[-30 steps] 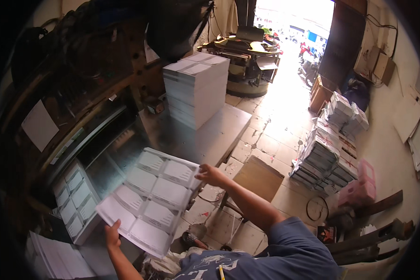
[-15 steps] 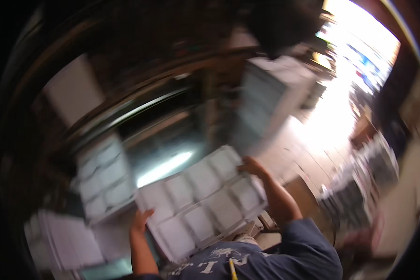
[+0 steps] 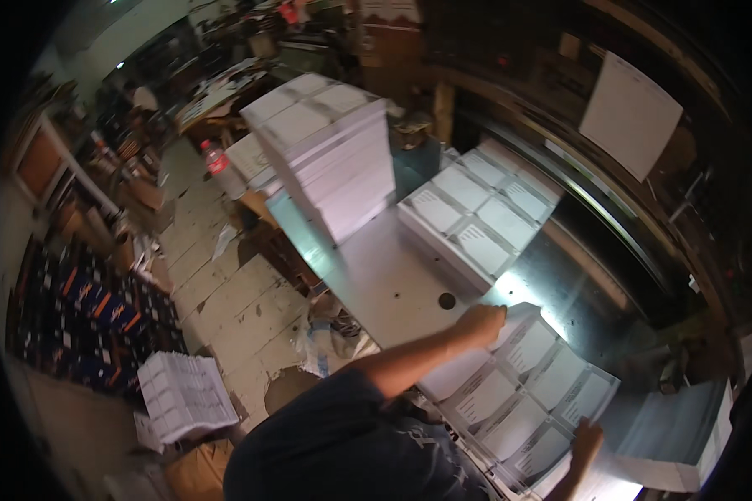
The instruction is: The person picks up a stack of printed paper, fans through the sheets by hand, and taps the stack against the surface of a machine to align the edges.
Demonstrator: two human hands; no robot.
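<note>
Both my hands hold a large printed sheet (image 3: 526, 392) divided into several white panels, low over the grey metal table (image 3: 376, 275). My left hand (image 3: 480, 321) grips its far left corner, with the arm reaching out from my dark shirt. At its near right edge, my right hand (image 3: 585, 438) holds on close to the picture's lower rim. A low pile of the same printed sheets (image 3: 476, 213) lies just beyond on the table.
A tall stack of paper (image 3: 326, 142) stands at the table's left end, a small dark round thing (image 3: 447, 301) near my left hand. On the floor at left are a printed pile (image 3: 184, 397), dark cartons (image 3: 92, 309) and a bottle (image 3: 217, 159). More paper (image 3: 677, 426) lies right.
The view has swung hard, so floor and tall stack now lie left of the table. Both hands have kept hold of the printed sheet, which now sits at the lower right.
</note>
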